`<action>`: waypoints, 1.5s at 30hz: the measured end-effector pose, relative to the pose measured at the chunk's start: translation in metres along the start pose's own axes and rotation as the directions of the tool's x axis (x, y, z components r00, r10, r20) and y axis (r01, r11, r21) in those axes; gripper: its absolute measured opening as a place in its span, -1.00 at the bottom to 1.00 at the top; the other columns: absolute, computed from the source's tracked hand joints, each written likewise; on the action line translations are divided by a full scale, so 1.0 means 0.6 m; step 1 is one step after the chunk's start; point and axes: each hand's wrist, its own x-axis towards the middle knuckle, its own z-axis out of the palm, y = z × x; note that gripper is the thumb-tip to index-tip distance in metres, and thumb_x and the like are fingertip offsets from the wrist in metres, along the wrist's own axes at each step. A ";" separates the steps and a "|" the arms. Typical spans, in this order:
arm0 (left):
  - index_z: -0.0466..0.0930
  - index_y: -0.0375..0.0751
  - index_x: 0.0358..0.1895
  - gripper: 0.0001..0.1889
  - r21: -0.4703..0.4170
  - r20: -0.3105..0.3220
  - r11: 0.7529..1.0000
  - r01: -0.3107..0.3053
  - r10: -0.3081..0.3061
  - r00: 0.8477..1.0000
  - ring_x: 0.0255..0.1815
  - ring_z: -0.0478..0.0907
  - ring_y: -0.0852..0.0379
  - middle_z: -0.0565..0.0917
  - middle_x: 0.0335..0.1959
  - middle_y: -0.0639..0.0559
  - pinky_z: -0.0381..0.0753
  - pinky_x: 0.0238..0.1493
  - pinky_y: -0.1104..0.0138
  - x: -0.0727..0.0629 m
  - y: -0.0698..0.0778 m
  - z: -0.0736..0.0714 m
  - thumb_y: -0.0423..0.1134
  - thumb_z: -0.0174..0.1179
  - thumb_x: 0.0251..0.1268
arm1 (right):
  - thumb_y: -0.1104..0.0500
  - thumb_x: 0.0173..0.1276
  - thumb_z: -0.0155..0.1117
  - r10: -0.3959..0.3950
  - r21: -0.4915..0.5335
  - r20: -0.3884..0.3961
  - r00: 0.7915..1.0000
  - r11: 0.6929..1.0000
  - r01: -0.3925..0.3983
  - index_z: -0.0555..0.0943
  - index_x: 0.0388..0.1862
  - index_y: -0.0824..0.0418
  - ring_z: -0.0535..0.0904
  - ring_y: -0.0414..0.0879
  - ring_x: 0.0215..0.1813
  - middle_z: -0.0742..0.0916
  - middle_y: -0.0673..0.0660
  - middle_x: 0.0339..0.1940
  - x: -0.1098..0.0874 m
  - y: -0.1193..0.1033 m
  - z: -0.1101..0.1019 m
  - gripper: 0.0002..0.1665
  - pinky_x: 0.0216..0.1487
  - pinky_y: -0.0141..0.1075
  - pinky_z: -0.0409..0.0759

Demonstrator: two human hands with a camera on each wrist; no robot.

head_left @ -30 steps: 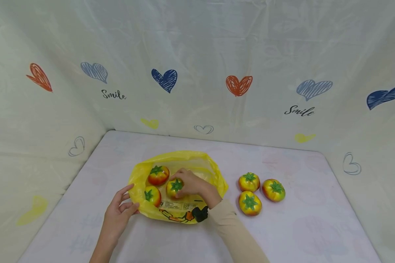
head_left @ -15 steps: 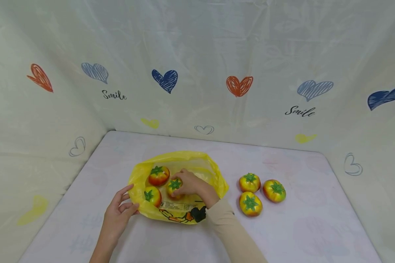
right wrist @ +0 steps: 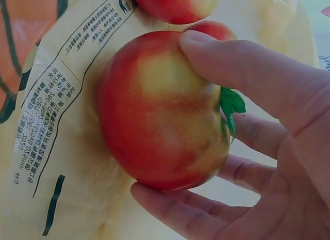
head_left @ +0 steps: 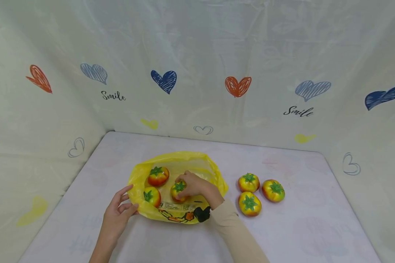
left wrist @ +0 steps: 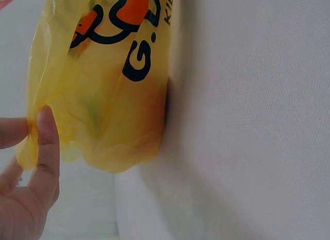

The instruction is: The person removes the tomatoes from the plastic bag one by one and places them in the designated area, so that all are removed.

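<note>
1. Your left hand (head_left: 117, 210) pinches the yellow bag (head_left: 181, 156) on its side toward the left edge of the table (head_left: 309, 219).
2. Your right hand (head_left: 197, 185) grips a red-yellow fruit (right wrist: 157, 116) inside the bag; two other fruits (head_left: 159, 178) lie nearer that edge.
3. Three loose fruits (head_left: 249, 204) sit between bag and right edge.

The bare left forearm (head_left: 102, 244) reaches forward, slanting inward; the bare left hand (head_left: 119, 209) pinches with its thumb opposite its bent fingers. The right forearm, covered by a long beige cloth sleeve (head_left: 238, 233), angles in; the bare right hand (head_left: 195, 184) grips, back upward, with thumb and spread fingers curved.
</note>
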 end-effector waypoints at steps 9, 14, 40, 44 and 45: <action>0.13 -0.01 0.39 -0.37 0.000 0.003 1.000 -0.005 0.005 1.000 -0.34 0.53 0.43 0.30 0.23 -0.19 0.66 -0.20 0.45 -0.001 0.000 -0.001 -0.41 0.07 0.27 | 0.02 0.09 0.43 0.010 -0.005 0.017 1.000 1.000 -0.010 0.53 0.11 0.12 0.42 -0.16 -0.10 0.47 0.03 -0.10 -0.013 0.002 -0.001 -0.41 -0.04 -0.36 0.49; 0.13 -0.01 0.39 -0.37 0.007 0.000 1.000 -0.005 0.005 1.000 -0.34 0.54 0.43 0.31 0.22 -0.19 0.65 -0.21 0.47 -0.001 0.000 0.000 -0.41 0.08 0.27 | 0.04 0.08 0.43 0.027 -0.013 0.022 0.999 1.000 -0.027 0.54 0.10 0.11 0.42 -0.17 -0.15 0.47 0.02 -0.11 -0.022 0.002 -0.002 -0.43 -0.07 -0.38 0.49; 0.14 -0.03 0.38 -0.37 0.000 0.006 1.000 -0.017 0.017 1.000 -0.36 0.55 0.42 0.33 0.21 -0.21 0.66 -0.22 0.45 -0.002 0.000 -0.002 -0.41 0.09 0.26 | 0.15 0.07 0.43 0.093 -0.079 0.032 0.995 0.993 -0.090 0.54 0.08 0.10 0.38 -0.11 -0.10 0.46 0.01 -0.10 -0.080 0.002 -0.001 -0.46 -0.07 -0.31 0.50; 0.13 -0.04 0.38 -0.37 0.010 0.005 1.000 -0.010 0.010 1.000 -0.36 0.55 0.41 0.33 0.22 -0.21 0.65 -0.22 0.45 -0.002 0.001 -0.001 -0.41 0.09 0.26 | 0.13 0.08 0.43 0.074 -0.097 0.005 0.997 0.993 -0.073 0.54 0.08 0.11 0.38 -0.05 -0.05 0.46 0.03 -0.06 -0.091 0.005 0.002 -0.46 -0.04 -0.28 0.51; 0.13 -0.03 0.38 -0.37 0.012 0.004 1.000 -0.004 0.004 1.000 -0.36 0.55 0.41 0.33 0.22 -0.20 0.65 -0.22 0.45 -0.002 0.001 -0.001 -0.40 0.08 0.26 | 0.13 0.09 0.42 0.066 -0.099 -0.003 0.998 0.993 -0.066 0.54 0.09 0.11 0.38 -0.04 -0.04 0.47 0.04 -0.05 -0.094 0.007 0.003 -0.46 -0.03 -0.27 0.52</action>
